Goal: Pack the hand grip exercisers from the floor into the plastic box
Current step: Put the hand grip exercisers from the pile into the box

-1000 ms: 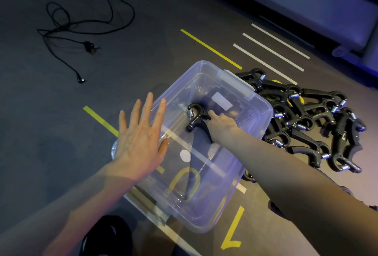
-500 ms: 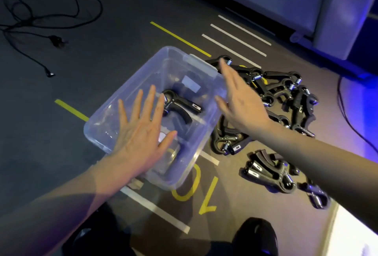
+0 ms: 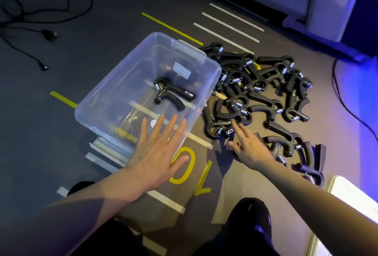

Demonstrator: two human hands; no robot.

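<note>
One hand grip exerciser (image 3: pixel 170 95) lies inside the clear plastic box (image 3: pixel 114 94) on the floor (image 3: pixel 81 36). The remaining pile (image 3: pixel 259 92) lies beside the box, partly hidden behind its wall. Left hand (image 3: pixel 157 153), fingers spread, hovers over the box's near corner; right hand (image 3: pixel 250 147), grip wide, reaches the pile.

I count one clear plastic box (image 3: pixel 114 100) on the floor (image 3: pixel 86 55), with a single hand grip exerciser (image 3: pixel 171 95) lying inside it. Just beside the box's right wall lies a tangled heap of exercisers (image 3: pixel 263 94); they overlap too much for an exact count, but I make out well over a dozen. Two hands are in view, and one black cable (image 3: pixel 26 18) lies at the floor's far left.
</note>
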